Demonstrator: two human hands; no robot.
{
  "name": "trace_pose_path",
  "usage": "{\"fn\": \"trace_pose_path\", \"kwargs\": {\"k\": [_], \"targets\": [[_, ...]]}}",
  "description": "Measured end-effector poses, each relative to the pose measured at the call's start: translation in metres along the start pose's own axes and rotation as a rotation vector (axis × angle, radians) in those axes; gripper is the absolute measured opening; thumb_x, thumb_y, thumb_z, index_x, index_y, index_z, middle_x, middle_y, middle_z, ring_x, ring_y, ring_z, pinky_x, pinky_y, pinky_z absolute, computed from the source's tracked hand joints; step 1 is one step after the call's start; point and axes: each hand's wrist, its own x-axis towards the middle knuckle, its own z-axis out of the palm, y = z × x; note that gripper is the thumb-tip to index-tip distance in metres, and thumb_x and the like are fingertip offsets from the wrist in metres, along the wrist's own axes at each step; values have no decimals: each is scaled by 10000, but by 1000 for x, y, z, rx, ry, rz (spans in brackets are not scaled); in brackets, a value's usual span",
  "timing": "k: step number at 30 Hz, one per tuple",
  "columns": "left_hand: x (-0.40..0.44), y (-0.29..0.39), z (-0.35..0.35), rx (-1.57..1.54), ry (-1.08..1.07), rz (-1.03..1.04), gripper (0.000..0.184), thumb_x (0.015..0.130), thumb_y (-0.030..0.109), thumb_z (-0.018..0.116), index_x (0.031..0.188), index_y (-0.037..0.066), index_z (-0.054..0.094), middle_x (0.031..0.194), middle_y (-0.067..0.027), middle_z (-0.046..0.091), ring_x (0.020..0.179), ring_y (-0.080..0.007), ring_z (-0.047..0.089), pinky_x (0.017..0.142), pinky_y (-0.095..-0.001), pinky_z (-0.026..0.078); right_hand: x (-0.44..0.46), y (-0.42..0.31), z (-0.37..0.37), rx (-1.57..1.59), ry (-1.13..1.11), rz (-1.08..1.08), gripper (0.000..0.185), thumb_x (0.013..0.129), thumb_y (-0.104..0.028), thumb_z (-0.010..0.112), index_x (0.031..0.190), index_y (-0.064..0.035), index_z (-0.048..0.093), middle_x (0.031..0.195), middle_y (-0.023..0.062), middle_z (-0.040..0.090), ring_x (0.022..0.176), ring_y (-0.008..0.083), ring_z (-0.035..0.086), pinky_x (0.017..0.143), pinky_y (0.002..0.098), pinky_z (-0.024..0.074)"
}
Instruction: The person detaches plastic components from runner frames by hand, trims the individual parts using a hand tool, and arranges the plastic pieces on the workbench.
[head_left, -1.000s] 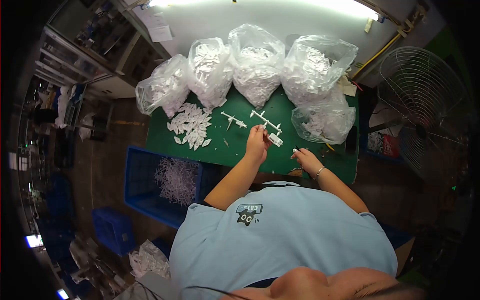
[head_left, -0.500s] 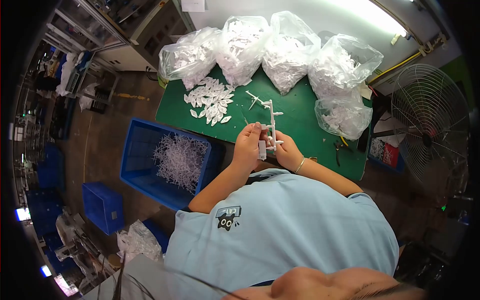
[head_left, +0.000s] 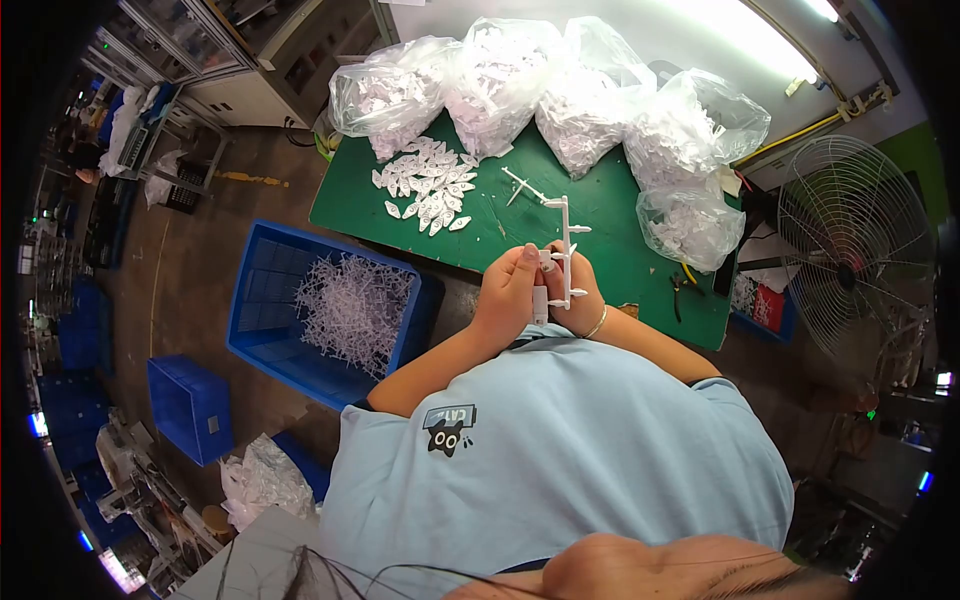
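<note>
Both my hands are together at the near edge of the green table, closed on a white plastic sprue (head_left: 566,230). My left hand (head_left: 508,288) pinches its left side, thumb on top, by a small white block-shaped part (head_left: 540,304). My right hand (head_left: 581,296) is wrapped round the sprue from the right, its fingers partly hidden behind the plastic. The sprue's long bar runs up and away from me, with short pegs on its right and a thin branched arm (head_left: 524,186) at its far end. Loose white diamond-shaped pieces (head_left: 435,185) lie in a heap beyond my left hand.
Several clear bags (head_left: 505,85) of white parts line the back of the green table (head_left: 350,205). Pliers (head_left: 680,292) lie at the right, near a large fan (head_left: 845,270). A blue bin (head_left: 262,345) of white sprue scraps (head_left: 350,315) stands at the left, with a smaller blue bin (head_left: 185,405) beyond.
My hands and the sprue have shifted slightly right in view, and the sprue has turned a little. Both hands keep hold of it. The whole view has shifted slightly too.
</note>
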Motion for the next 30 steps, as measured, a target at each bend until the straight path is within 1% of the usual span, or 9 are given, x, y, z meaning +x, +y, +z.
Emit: {"fn": "trace_pose_path", "kwargs": {"k": [2, 4, 8, 10, 14, 16, 23, 25, 30], "targets": [[0, 0, 1, -20, -11, 3, 390, 978, 364, 373, 771, 74, 530, 615, 34, 465, 510, -23, 402, 437, -190, 332, 1, 1, 2, -31, 46, -30, 300, 930, -312, 447, 824, -33, 471, 653, 42, 524, 546, 121, 479, 491, 276, 397], [-1, 0, 2, -43, 11, -14, 383, 980, 349, 372, 787, 66, 543, 603, 35, 468, 498, -24, 407, 434, -188, 331, 2, 6, 3, -118, 111, -139, 324, 928, -334, 444, 834, -26, 480, 647, 42, 532, 534, 124, 490, 475, 285, 398], [3, -4, 3, -63, 33, 24, 383, 981, 338, 370, 783, 61, 545, 588, 29, 476, 471, -31, 417, 420, -191, 331, 4, 7, -1, -120, 89, -145, 367, 925, -372, 438, 842, -18, 489, 655, 60, 544, 536, 134, 507, 474, 284, 401], [4, -1, 5, -81, 10, -24, 387, 979, 337, 373, 767, 62, 543, 583, 24, 483, 460, -36, 422, 414, -196, 331, 7, 3, -5, -218, 32, -157, 404, 929, -390, 411, 805, -13, 490, 638, 80, 533, 520, 176, 505, 477, 306, 399], [8, 2, 8, -51, 12, -16, 391, 978, 340, 375, 756, 64, 540, 577, 23, 484, 465, -37, 424, 415, -199, 333, 9, 5, -8, -308, 66, -199, 426, 931, -391, 391, 761, -12, 484, 615, 97, 515, 511, 228, 497, 480, 337, 394], [8, 4, 8, -41, 1, -35, 386, 978, 337, 377, 757, 66, 539, 585, 30, 484, 486, -27, 422, 429, -197, 334, 10, -1, -8, -352, 98, -229, 428, 938, -373, 377, 728, -13, 477, 598, 106, 502, 511, 260, 492, 484, 359, 388], [11, -9, 8, -77, -6, -33, 378, 979, 326, 379, 774, 53, 540, 638, 17, 539, 540, -20, 452, 465, -194, 368, 9, -7, -13, -444, 43, -200, 409, 947, -343, 388, 713, -18, 469, 591, 107, 515, 512, 264, 505, 482, 357, 389], [11, -11, 9, -98, 16, -49, 381, 979, 330, 378, 775, 53, 543, 637, 22, 533, 546, -16, 444, 472, -190, 362, 8, -11, -13, -407, -14, -143, 350, 941, -260, 361, 751, -18, 527, 681, 152, 540, 567, 344, 528, 510, 405, 426], [9, -6, 11, -96, 27, -54, 385, 980, 334, 375, 773, 56, 543, 623, 35, 507, 537, -14, 421, 472, -188, 348, 5, 1, -10, -333, -22, -96, 334, 940, -242, 386, 739, -17, 529, 661, 135, 539, 554, 313, 532, 501, 375, 427]]}}
